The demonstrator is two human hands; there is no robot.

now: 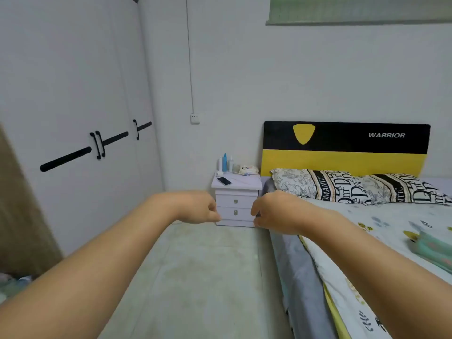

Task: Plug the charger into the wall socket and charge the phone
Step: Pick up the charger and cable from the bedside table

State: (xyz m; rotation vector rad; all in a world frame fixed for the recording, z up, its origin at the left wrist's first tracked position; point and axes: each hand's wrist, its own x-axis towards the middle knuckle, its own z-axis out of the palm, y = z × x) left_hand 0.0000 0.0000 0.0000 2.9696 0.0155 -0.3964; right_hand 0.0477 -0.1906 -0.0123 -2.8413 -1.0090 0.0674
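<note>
A black phone [224, 181] lies face up on the white nightstand [247, 185] in the far corner. A thin white cable [241, 180] runs across the top beside it; the charger plug is too small to tell. The white wall socket [195, 119] sits on the wall above and left of the nightstand. My left hand [199, 207] and my right hand [271, 211] reach forward at arm's length, fingers curled, holding nothing. Both are well short of the nightstand.
Several bottles [225, 163] and a wipes pack [248, 169] stand at the nightstand's back. A bed [367, 231] with patterned pillows and a black-yellow headboard [342, 148] fills the right. White wardrobe doors [73, 118] line the left. Bare floor [200, 277] runs between them.
</note>
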